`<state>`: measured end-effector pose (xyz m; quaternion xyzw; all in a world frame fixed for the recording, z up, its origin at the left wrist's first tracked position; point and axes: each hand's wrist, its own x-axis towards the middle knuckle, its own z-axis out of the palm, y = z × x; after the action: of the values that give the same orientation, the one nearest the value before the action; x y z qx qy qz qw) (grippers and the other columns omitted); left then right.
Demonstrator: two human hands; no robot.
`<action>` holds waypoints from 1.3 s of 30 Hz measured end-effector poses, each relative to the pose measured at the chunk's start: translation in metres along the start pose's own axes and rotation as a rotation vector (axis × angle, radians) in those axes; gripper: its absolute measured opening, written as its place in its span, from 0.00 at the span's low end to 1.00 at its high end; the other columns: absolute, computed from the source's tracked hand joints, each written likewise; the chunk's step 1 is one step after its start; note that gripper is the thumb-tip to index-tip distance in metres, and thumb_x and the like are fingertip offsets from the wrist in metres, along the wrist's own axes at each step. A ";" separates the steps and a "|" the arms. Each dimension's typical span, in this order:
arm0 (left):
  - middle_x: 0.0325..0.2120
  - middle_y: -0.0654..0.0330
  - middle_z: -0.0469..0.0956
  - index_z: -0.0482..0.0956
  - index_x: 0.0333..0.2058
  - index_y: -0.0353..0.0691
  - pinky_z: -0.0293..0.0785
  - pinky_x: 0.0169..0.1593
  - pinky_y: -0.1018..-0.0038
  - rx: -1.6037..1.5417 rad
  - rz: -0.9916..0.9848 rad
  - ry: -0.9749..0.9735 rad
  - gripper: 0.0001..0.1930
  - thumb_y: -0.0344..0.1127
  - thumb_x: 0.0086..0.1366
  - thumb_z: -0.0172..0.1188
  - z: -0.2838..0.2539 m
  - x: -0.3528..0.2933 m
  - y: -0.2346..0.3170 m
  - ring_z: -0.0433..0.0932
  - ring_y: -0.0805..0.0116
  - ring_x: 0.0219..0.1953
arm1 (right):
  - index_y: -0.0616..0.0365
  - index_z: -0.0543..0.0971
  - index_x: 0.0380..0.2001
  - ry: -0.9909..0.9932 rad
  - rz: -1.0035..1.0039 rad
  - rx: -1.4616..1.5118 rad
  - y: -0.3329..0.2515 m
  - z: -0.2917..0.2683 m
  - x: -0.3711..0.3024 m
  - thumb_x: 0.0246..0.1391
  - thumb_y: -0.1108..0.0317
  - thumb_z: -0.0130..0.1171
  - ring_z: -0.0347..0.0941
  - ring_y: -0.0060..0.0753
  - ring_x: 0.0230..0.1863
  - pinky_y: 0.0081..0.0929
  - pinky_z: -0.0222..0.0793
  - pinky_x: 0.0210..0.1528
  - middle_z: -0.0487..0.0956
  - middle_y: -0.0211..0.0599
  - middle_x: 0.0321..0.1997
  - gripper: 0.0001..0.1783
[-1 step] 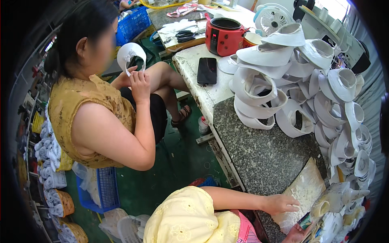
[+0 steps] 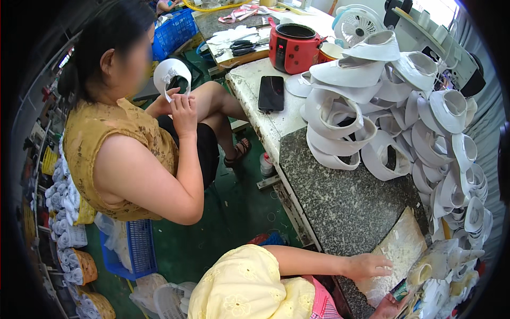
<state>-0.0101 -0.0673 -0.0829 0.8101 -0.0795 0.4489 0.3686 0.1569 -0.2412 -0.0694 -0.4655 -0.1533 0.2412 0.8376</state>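
My left hand [image 2: 368, 267] reaches in from the yellow flowered sleeve [image 2: 239, 287], palm down, fingers stretched out. Its fingertips are over a tan board [image 2: 401, 245] crusted with whitish residue, on the speckled dark tabletop. Low at the right, partly cut off, my right hand [image 2: 389, 307] has its fingers bent beside a dark green object [image 2: 399, 291]; what it grips is hard to make out. Next to it is a jumbled heap of stained whitish pieces [image 2: 441, 268]. White visor-shaped pieces [image 2: 340, 119] are piled beyond the board.
A seated co-worker at the left holds a white visor [image 2: 166, 72] in both hands. On the table's far end are a black phone [image 2: 271, 93], a red pot [image 2: 292, 53] and a white fan [image 2: 357, 26]. A blue basket [image 2: 139, 247] stands on the green floor.
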 end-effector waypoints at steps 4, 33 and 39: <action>0.40 0.50 0.65 0.68 0.38 0.35 0.66 0.40 0.68 0.075 -0.102 0.085 0.18 0.28 0.43 0.49 0.001 -0.002 -0.003 0.68 0.56 0.38 | 0.65 0.70 0.37 0.073 0.016 0.074 -0.001 0.011 -0.003 0.43 0.69 0.44 0.66 0.35 0.39 0.29 0.61 0.43 0.71 0.41 0.38 0.17; 0.29 0.56 0.69 0.70 0.34 0.35 0.67 0.34 0.71 0.047 -0.120 0.092 0.15 0.27 0.43 0.49 -0.005 0.003 -0.002 0.69 0.61 0.31 | 0.50 0.68 0.43 0.097 0.157 0.110 0.018 -0.021 0.004 0.49 0.63 0.45 0.71 0.25 0.26 0.24 0.70 0.23 0.74 0.33 0.32 0.16; 0.25 0.57 0.69 0.71 0.33 0.35 0.66 0.31 0.71 0.069 -0.135 0.090 0.14 0.26 0.42 0.50 -0.006 0.002 0.000 0.68 0.62 0.28 | 0.50 0.68 0.43 0.159 0.150 0.131 0.019 -0.016 0.002 0.49 0.64 0.44 0.72 0.26 0.26 0.24 0.71 0.24 0.74 0.32 0.34 0.15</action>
<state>-0.0127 -0.0631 -0.0796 0.8050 0.0075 0.4613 0.3730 0.1612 -0.2432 -0.0939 -0.4376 -0.0348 0.2750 0.8554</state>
